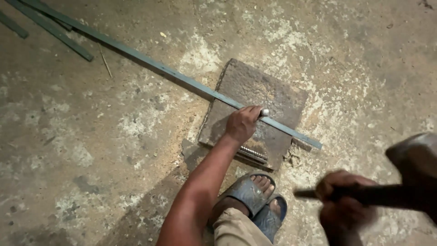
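My left hand [242,123] grips a short punch or chisel with a pale tip [264,112], set against a long flat steel strip [150,64]. The strip lies diagonally across a thick, rusty square steel plate [282,98] on the floor. My right hand [342,202] is raised at the lower right, closed on the dark handle of a heavy hammer [416,157], which is blurred. A short ribbed bar [252,152] lies on the near edge of the plate. My feet in blue sandals [252,193] are just below it.
The floor is worn, patchy concrete with dust and grit. More flat steel strips [54,29] lie at the upper left, and a thin stick [105,64] lies beside the long strip.
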